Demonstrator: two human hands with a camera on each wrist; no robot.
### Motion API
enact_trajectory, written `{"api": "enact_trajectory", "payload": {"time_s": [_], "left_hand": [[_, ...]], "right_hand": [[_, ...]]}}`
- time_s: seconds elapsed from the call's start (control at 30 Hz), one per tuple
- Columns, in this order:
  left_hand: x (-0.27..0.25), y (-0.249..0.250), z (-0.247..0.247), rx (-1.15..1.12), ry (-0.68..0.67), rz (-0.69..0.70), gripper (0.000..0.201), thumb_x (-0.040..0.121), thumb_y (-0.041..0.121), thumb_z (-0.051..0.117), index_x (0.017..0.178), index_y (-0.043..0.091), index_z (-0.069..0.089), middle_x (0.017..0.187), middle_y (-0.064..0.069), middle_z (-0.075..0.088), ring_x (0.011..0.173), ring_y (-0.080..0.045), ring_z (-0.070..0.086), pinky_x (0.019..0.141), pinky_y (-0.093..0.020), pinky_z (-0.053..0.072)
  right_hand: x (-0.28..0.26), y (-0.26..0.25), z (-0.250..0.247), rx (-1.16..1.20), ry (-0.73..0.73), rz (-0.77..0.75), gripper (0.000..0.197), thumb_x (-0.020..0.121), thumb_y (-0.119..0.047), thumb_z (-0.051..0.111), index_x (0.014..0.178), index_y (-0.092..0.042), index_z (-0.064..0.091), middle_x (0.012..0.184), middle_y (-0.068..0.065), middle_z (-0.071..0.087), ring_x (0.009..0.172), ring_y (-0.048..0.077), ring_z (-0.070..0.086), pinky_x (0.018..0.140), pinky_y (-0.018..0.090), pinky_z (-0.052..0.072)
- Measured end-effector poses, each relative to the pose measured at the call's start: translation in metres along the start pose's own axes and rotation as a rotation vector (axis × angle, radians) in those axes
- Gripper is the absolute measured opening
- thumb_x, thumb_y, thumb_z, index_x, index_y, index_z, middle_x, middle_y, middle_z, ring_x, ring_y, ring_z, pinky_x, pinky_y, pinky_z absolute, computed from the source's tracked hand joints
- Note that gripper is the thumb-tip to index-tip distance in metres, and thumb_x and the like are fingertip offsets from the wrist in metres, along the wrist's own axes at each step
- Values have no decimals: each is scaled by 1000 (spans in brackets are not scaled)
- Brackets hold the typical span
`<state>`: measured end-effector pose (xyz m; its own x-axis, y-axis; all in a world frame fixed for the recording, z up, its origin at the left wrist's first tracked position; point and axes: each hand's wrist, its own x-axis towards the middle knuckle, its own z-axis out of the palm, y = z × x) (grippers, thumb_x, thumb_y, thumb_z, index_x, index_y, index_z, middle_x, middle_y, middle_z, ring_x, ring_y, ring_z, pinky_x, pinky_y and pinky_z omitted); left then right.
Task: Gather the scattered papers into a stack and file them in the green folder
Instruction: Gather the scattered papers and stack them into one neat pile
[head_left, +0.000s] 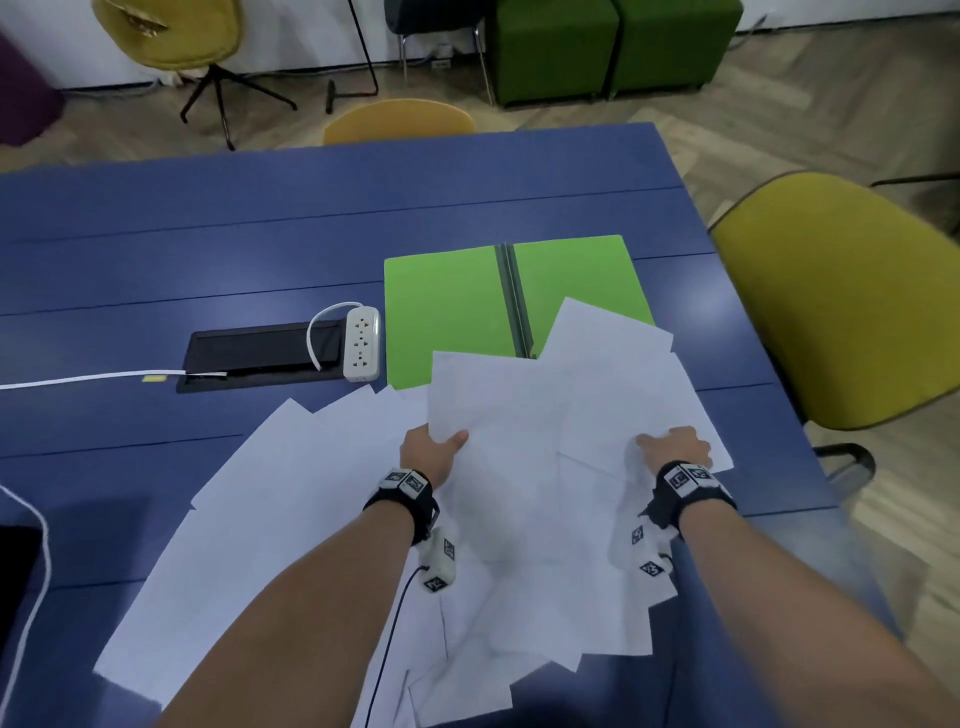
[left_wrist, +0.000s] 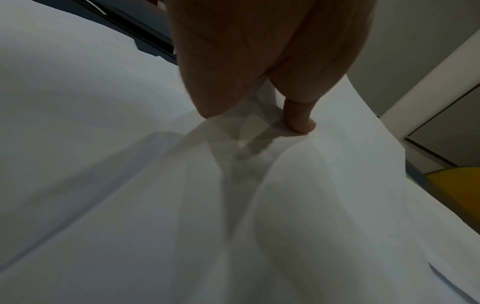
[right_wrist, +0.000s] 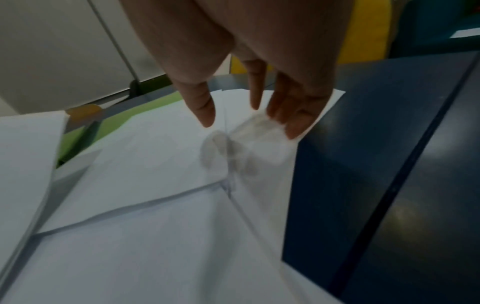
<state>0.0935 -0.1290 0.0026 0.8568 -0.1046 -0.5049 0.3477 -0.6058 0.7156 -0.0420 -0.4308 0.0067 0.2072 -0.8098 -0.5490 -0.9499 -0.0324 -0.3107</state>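
The papers lie fanned along the bench's near edge, overlapping the open green folder. The left hand pinches a sheet's corner; the right hand rests on the sheets, fingers spread. Best to sweep both inward, then square the edges.

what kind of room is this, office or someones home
Probably an office or meeting room: a long blue table with a built-in cable hatch, matching mustard chairs around it, and green lounge cubes by the wall.
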Motion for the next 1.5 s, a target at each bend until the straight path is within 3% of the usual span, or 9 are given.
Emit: {"api": "enact_trajectory", "payload": {"time_s": [0.13,0.4,0.53,0.73,0.87,1.0,1.2,1.37,1.5], "left_hand": [[12,21,13,10,-18,24,37,89,34,76,116,9,74,114,-11,75,107,-29,69,82,-27,47],[48,53,43,115,-39,34,49,86,46,76,113,5,71,112,-10,73,108,-30,66,85,-31,49],[57,55,56,149,-71,37,47,85,45,76,113,7,71,113,-10,73,110,-30,66,90,-32,50],[60,55,63,134,-97,32,34,88,39,75,110,13,74,113,-7,75,110,-26,67,85,-25,44],[59,57,61,88,-86,26,33,87,35,77,109,11,74,112,-8,75,108,-26,67,84,-24,44],[54,53,58,81,-107,46,32,88,37,77,106,11,74,107,-7,75,101,-23,67,82,-24,44],[46,44,58,87,-110,29,30,86,40,77,102,14,75,99,-4,74,101,-25,67,83,-26,48],[43,43,60,82,-128,2,34,86,41,77,106,14,75,103,-5,75,104,-26,68,86,-28,50],[45,41,58,108,-127,-20,39,86,45,76,108,13,74,107,-6,75,106,-28,68,88,-29,51]], "right_hand": [[8,-3,-7,-83,78,263,100,70,-63,67,140,-3,29,142,24,31,131,42,33,108,49,32],[32,-1,-25,-155,-37,263,78,50,-45,67,114,-6,45,118,14,38,109,39,49,93,43,48],[46,5,-35,36,-146,169,56,64,-28,79,112,-16,53,121,14,51,102,36,62,89,33,50],[47,-16,-35,395,-67,2,35,66,-30,84,92,-11,68,96,9,73,86,30,70,83,45,59],[46,-22,-24,736,-226,-95,49,64,-42,89,103,-19,71,99,3,76,92,28,72,87,49,58],[42,-13,-22,900,-296,-52,55,72,-23,86,121,-11,63,110,9,73,94,28,72,82,41,58],[42,-5,-7,1000,-33,152,53,67,-23,90,111,-5,65,112,8,70,90,20,65,84,27,48],[38,-10,-16,928,-361,135,66,53,-57,89,99,-17,66,65,5,47,60,23,47,71,30,46],[33,-4,-26,729,-364,114,57,64,-27,87,109,-2,63,80,24,64,84,43,70,64,39,57]]}}
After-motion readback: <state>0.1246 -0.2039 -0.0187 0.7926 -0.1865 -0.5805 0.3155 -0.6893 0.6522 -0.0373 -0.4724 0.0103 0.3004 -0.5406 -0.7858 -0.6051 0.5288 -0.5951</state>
